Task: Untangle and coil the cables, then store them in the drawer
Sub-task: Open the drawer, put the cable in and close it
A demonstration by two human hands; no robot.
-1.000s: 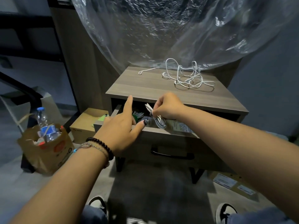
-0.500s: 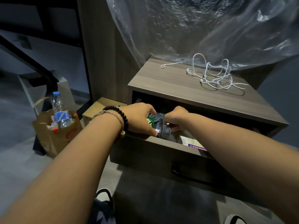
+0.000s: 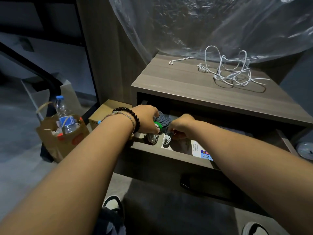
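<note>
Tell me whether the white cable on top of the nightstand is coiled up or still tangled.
Still tangled. The white cable lies in loose, crossing loops on the nightstand, and neither hand touches it.

Dim, bluish light; wide-angle edge distortion.

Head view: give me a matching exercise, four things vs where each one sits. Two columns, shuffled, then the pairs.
Things
1. tangled white cable
2. clear plastic water bottle with blue label
3. coiled grey cable
4. black bead bracelet

Places
A. inside the open wooden drawer, between the two hands
B. on the left wrist
C. on top of the wooden nightstand
D. standing in the brown paper bag on the floor

Pairs: 1-C, 2-D, 3-A, 4-B
</note>
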